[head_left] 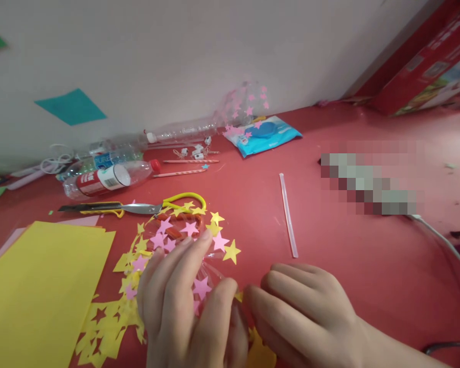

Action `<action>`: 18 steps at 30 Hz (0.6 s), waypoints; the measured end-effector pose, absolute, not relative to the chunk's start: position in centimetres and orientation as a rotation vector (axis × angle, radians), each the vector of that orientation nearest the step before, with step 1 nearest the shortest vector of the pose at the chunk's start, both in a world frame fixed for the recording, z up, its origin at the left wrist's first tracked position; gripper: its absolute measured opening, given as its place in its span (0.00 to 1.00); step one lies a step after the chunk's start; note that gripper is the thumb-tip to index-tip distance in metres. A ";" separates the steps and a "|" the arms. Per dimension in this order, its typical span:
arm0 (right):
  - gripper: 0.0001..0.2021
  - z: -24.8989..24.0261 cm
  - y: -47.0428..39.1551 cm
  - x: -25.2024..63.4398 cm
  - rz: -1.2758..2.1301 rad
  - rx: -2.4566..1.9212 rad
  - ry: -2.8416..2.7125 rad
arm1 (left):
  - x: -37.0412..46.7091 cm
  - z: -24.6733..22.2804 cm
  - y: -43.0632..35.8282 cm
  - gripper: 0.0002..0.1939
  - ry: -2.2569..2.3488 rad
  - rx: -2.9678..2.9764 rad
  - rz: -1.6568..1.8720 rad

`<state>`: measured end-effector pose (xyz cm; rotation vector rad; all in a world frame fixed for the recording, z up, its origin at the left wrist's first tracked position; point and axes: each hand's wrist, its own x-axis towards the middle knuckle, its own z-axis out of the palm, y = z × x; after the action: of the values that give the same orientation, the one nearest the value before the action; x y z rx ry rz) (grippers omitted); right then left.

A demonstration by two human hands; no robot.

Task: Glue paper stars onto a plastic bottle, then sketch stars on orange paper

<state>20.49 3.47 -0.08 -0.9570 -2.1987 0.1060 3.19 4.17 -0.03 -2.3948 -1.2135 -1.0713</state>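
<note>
My left hand (pixel 187 301) curves, fingers wrapped, over clear plastic strips (pixel 213 267) dotted with pink stars (pixel 202 288) and yellow stars (pixel 232 251). The part in its grip is mostly hidden under the palm. Close by on the right, my right hand (pixel 306 306) is closed, its fingertips pinched at a small yellow paper piece (pixel 238 296) between the hands. More yellow paper (pixel 260 350) shows below them. Cut yellow scraps (pixel 103 327) with star-shaped holes lie left of my left hand, and scissors with yellow handles (pixel 184 197) lie beyond it.
A yellow paper stack (pixel 42 291) lies left. A red-capped bottle (pixel 103 180), a utility knife (pixel 99 208), striped pencils (pixel 180 174) and a blue wipes pack (pixel 268 135) sit toward the wall. A clear stick (pixel 288 214) lies right of centre; a cable (pixel 444 240) runs at right.
</note>
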 end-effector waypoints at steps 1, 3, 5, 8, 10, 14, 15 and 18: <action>0.11 -0.2 3.5 20.4 0.141 -0.975 -2.178 | 3.2 0.0 4.2 0.11 -1.216 -2.390 -1.061; 0.08 -0.3 3.5 20.4 0.225 -1.002 -2.139 | 3.3 0.0 4.1 0.11 -1.217 -2.381 -1.044; 0.07 -0.3 3.5 20.3 0.312 -1.019 -2.098 | 3.3 0.0 4.1 0.11 -1.217 -2.383 -1.040; 0.08 0.0 3.4 20.0 0.420 -1.041 -2.029 | 3.4 0.1 4.1 0.12 -1.220 -2.392 -1.041; 0.08 0.3 3.4 19.8 0.482 -1.051 -1.978 | 3.5 0.2 4.2 0.11 -1.222 -2.403 -1.042; 0.09 0.6 3.4 19.5 0.626 -1.093 -1.885 | 3.6 0.3 4.2 0.11 -1.208 -2.421 -1.041; 0.09 0.6 3.5 19.5 0.656 -1.103 -1.869 | 3.6 0.4 4.1 0.12 -1.205 -2.418 -1.041; 0.08 0.6 3.6 19.5 0.712 -1.118 -1.833 | 3.7 0.6 4.0 0.12 -1.235 -2.414 -1.041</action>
<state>19.45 3.57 0.64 -1.1181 -1.8335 0.7117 3.66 4.00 0.59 -2.4135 -1.2350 -1.0411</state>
